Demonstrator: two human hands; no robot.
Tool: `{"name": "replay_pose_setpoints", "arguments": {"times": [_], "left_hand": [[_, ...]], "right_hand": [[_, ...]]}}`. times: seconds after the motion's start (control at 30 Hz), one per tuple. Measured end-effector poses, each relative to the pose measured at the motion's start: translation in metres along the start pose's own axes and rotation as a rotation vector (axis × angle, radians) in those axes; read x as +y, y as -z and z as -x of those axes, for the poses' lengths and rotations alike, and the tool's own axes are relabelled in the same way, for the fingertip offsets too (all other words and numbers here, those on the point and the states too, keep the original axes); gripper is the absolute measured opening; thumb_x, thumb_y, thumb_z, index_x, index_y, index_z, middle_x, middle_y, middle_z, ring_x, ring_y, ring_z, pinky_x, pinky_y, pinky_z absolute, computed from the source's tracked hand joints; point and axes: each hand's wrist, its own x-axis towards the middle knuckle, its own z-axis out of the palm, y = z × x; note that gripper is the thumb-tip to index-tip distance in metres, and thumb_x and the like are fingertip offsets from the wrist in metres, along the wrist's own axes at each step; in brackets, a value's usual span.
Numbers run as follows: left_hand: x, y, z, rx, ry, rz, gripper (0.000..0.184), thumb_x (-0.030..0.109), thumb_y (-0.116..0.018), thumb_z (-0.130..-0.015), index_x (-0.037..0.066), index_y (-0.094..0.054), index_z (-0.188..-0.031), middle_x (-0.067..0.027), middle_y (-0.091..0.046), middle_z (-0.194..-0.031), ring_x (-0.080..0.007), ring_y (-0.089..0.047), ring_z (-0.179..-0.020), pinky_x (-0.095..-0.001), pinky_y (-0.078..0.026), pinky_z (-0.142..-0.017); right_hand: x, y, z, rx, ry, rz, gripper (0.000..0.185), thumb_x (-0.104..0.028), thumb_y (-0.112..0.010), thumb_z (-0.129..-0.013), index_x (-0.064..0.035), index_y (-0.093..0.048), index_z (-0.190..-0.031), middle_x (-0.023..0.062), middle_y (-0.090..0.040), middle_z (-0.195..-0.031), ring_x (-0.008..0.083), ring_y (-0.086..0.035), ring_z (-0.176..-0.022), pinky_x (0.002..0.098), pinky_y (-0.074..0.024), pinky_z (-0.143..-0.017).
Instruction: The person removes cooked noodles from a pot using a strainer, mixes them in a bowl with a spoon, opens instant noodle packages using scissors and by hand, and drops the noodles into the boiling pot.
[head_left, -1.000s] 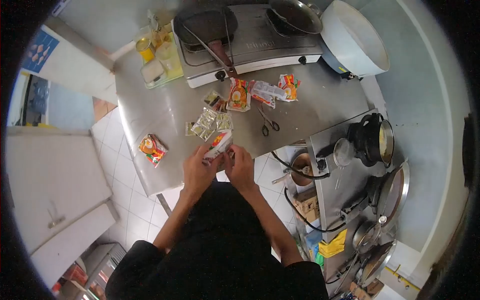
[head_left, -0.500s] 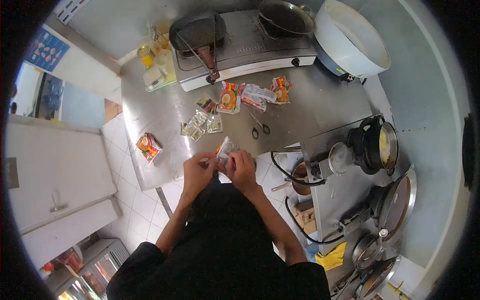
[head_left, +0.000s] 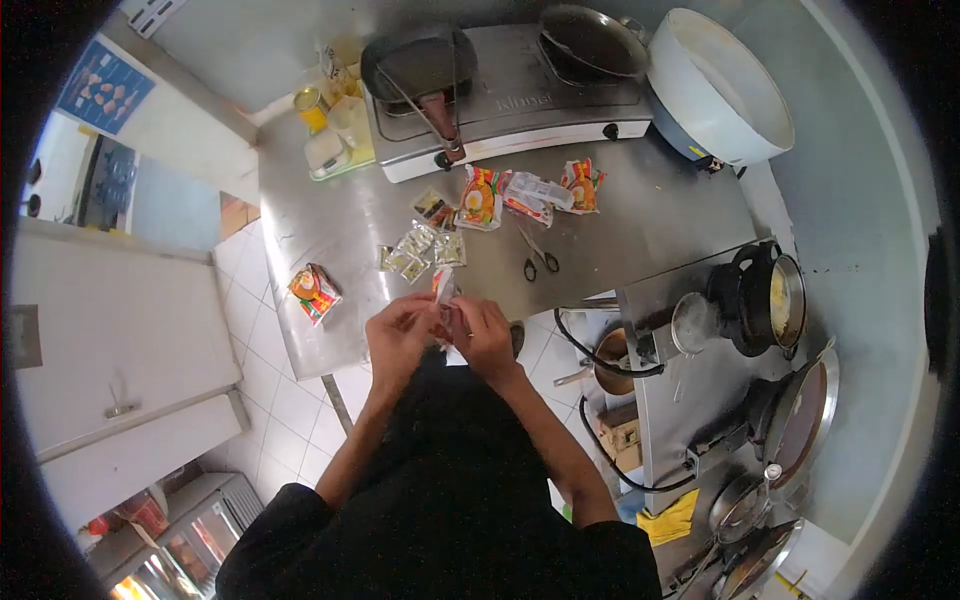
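A red and white noodle packet [head_left: 443, 286] is pinched between my two hands near the front edge of the steel table. My left hand [head_left: 399, 335] has its fingers closed on the packet's left side, and my right hand [head_left: 484, 338] grips its right side. Beyond the hands lie several silvery sachets [head_left: 416, 243] and a darker sachet [head_left: 432, 207]. Red noodle packs [head_left: 482, 197] and a clear wrapper [head_left: 540, 190] are behind them. Scissors [head_left: 540, 254] rest to the right, handles toward me. One more noodle pack [head_left: 315, 293] sits at the left.
A two-burner stove [head_left: 520, 110] with a grill pan [head_left: 420, 65] and a frying pan [head_left: 594, 40] stands at the back. A large white pot [head_left: 715, 90] is right of it. A green tray [head_left: 345, 160] holds containers. Pots and pans [head_left: 785, 300] line the right side.
The packet has been turned more upright and narrower between my hands, which stay close together. The camera view has shifted slightly; the things on the table lie as before.
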Motion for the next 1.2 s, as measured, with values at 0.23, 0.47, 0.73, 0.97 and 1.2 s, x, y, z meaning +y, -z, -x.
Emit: {"name": "replay_pose_setpoints", "arguments": {"times": [0.23,0.47,0.73,0.97,1.2], "left_hand": [[0.017,0.007,-0.001,0.055,-0.081,-0.171,0.011,0.004,-0.063,-0.089,-0.006,-0.065,-0.092,-0.0132,-0.068,-0.099,-0.0128,-0.063,-0.083,-0.0283,-0.053,-0.074],[0.013,0.048,-0.021,-0.095,0.086,-0.024,0.012,0.006,-0.063,-0.089,-0.005,-0.064,-0.095,-0.0139,-0.067,-0.103,-0.0146,-0.064,-0.084,-0.0278,-0.053,-0.075],[0.016,0.101,-0.049,-0.478,0.001,-0.029,0.02,0.008,-0.064,-0.088,-0.003,-0.065,-0.105,-0.0126,-0.065,-0.109,-0.02,-0.061,-0.102,-0.0347,-0.048,-0.087],[0.005,0.126,-0.057,-0.702,-0.182,-0.202,0.017,0.004,-0.067,-0.082,0.003,-0.068,-0.099,-0.0128,-0.065,-0.1,-0.0244,-0.062,-0.094,-0.0329,-0.048,-0.082],[0.025,0.137,-0.052,-0.87,-0.402,-0.345,0.013,0.004,-0.068,-0.081,0.003,-0.062,-0.093,-0.0123,-0.061,-0.101,-0.0293,-0.059,-0.095,-0.0368,-0.049,-0.081]], "right_hand": [[-0.022,-0.02,-0.016,0.023,-0.078,0.111,0.015,-0.006,-0.063,-0.086,0.0004,-0.062,-0.098,0.0142,-0.063,-0.081,0.0319,-0.063,-0.077,0.0388,-0.05,-0.068],[-0.04,-0.057,-0.014,0.089,-0.432,-0.135,0.016,-0.016,-0.059,-0.091,-0.0012,-0.06,-0.096,0.0157,-0.061,-0.082,0.0307,-0.062,-0.074,0.0403,-0.0483,-0.065],[-0.069,-0.06,-0.021,-0.024,-0.606,-0.21,0.015,-0.014,-0.054,-0.094,-0.0009,-0.059,-0.091,0.0144,-0.059,-0.079,0.0255,-0.061,-0.071,0.0347,-0.0469,-0.064],[-0.106,-0.056,-0.022,-0.097,-0.656,-0.18,0.016,-0.016,-0.056,-0.093,-0.0008,-0.06,-0.091,0.0151,-0.063,-0.081,0.027,-0.064,-0.07,0.0337,-0.0487,-0.064],[-0.124,-0.031,-0.027,-0.482,-0.507,-0.083,0.011,-0.01,-0.062,-0.088,-0.0008,-0.058,-0.09,0.0127,-0.061,-0.079,0.0256,-0.06,-0.069,0.036,-0.0481,-0.062]]}}
